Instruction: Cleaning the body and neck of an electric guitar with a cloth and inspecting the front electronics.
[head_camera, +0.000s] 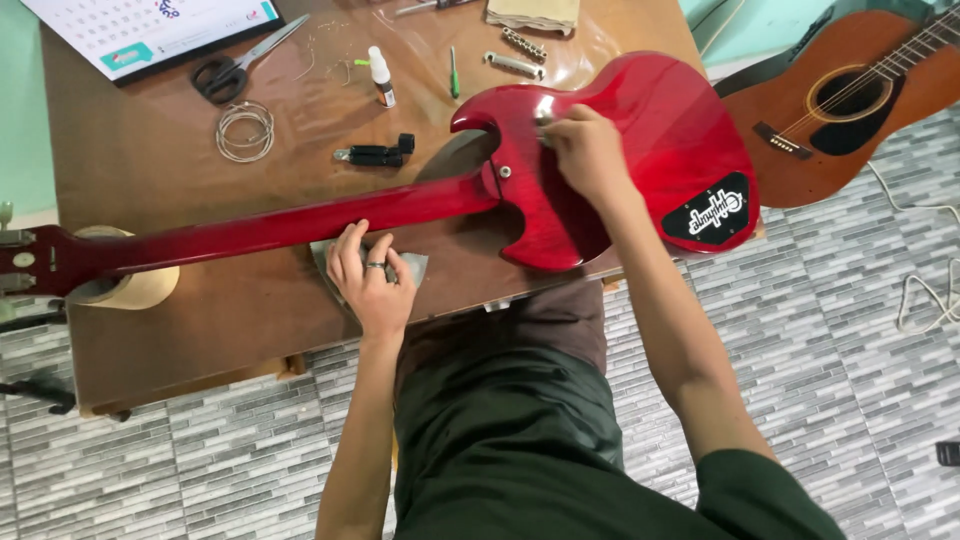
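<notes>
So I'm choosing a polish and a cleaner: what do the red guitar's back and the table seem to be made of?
The guitar looks like wood under a glossy, see-through red lacquer: grain shows through and light glares off it near the right hand. Its black cover plate looks like plastic, though that is unsure. The table seems to be brown wood or veneer with a smooth, faintly shiny finish.
</notes>
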